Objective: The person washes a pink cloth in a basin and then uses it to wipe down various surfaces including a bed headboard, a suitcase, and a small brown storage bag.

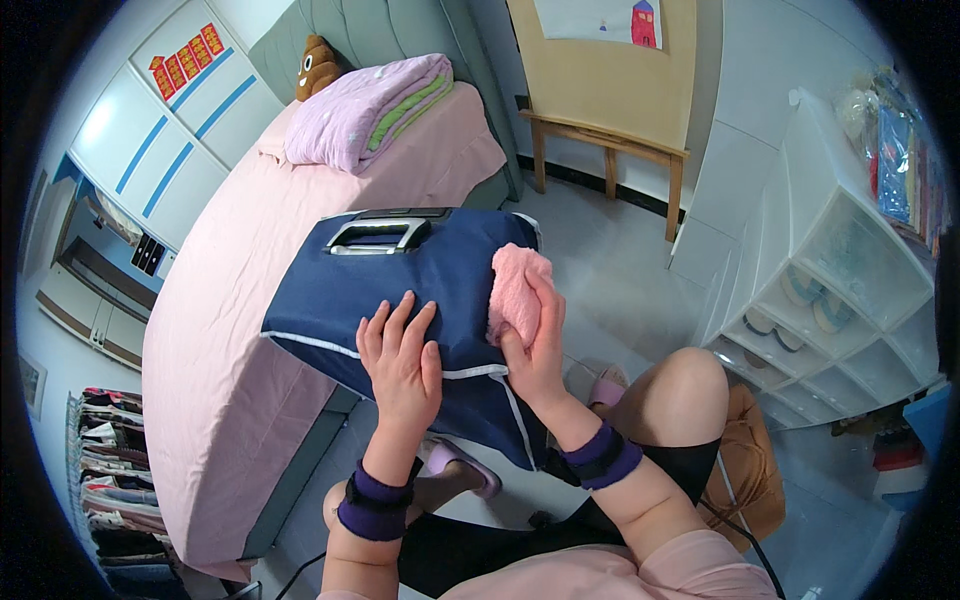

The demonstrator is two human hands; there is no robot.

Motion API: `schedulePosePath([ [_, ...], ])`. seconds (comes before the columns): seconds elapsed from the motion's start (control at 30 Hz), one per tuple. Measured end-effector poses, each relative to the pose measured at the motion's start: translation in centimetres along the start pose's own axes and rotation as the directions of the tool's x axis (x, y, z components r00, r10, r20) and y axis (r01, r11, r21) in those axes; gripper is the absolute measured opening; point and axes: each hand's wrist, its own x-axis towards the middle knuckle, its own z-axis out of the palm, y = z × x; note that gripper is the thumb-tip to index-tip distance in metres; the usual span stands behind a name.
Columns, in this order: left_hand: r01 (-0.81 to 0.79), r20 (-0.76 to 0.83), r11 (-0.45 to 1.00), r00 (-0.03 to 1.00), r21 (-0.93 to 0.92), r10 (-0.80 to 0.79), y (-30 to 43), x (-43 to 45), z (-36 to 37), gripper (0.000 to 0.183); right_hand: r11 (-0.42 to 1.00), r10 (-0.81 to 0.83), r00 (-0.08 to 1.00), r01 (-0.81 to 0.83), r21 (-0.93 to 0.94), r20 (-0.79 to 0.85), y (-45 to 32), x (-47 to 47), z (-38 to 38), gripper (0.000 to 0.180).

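Observation:
Before me stands a suitcase in a navy blue fabric cover (450, 277) with white piping along its edges. Its silver carry handle (379, 237) shows through an opening in the top of the cover. My left hand (401, 367) lies flat on the cover near the piped edge, fingers spread, holding nothing. In my right hand (536, 345) is a fluffy pink cloth (517, 289), bunched up and pressed to the right-hand side of the cover. The suitcase's lower part is hidden from this angle.
Left of the suitcase is a bed with a pink sheet (225, 300), bearing a folded lilac quilt (352, 112) and a plush toy (318, 67). Translucent shoe boxes (825, 262) are stacked at right. An easel (607, 82) stands behind. A brown bag (750, 472) is beside my knee.

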Motion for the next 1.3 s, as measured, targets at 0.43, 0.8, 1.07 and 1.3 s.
schedulePosePath([
  [0.43,0.063,-0.085,0.998,0.994,0.009,-0.062,0.3,-5.4,-1.4,0.048,0.85,0.424,0.906,-0.402,0.34,0.01,5.0,-3.3,-1.2,0.054],
  [0.8,0.105,-0.135,0.994,0.986,0.008,-0.103,0.6,-7.4,-1.6,0.05,0.945,0.296,0.951,-0.279,-0.168,0.085,8.6,-7.2,-1.2,0.056],
  [1.07,0.108,-0.141,0.994,0.984,0.013,-0.105,0.3,-8.1,-1.6,0.053,0.804,0.561,0.827,-0.542,0.243,-0.014,8.5,-8.8,-2.1,0.052],
  [1.3,0.122,-0.137,0.992,0.984,0.025,-0.118,0.3,-8.7,-1.8,0.057,0.994,-0.096,0.973,0.083,0.07,0.208,-2.2,-8.4,-1.6,0.063],
])
